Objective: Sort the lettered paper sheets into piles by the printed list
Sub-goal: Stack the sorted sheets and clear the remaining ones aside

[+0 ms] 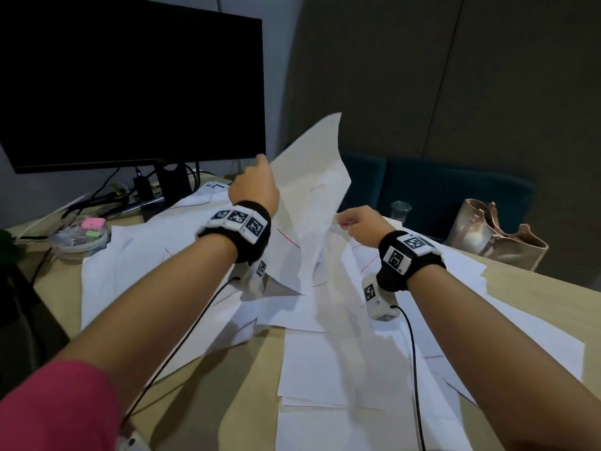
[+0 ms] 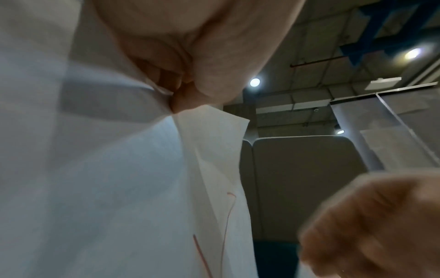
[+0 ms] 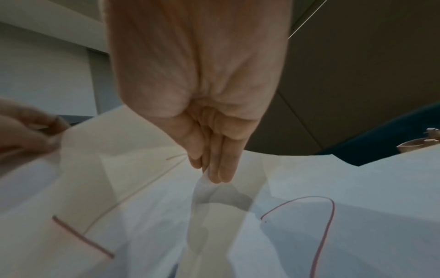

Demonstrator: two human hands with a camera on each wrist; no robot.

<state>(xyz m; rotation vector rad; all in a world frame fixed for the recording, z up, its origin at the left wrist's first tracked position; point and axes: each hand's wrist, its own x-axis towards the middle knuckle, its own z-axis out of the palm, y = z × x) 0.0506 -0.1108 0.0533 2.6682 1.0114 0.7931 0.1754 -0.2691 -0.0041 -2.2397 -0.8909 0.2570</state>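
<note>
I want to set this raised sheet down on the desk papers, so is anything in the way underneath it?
Nothing visible blocks it. The raised sheet, pinched by the left hand and right hand, hangs over flat loose sheets only; the monitor stands behind to the left.

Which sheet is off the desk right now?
The raised sheet with red strokes, pinched by the left hand and right hand; the others lie flat.

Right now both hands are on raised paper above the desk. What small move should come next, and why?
Probably turn the lifted sheet flat toward the face so its letter can be read. The left hand pinches its upper edge and the right hand pinches a lower edge, but the sheet hangs bent and shows only pieces of red strokes. No letter is legible yet, so its pile cannot be chosen.
</note>
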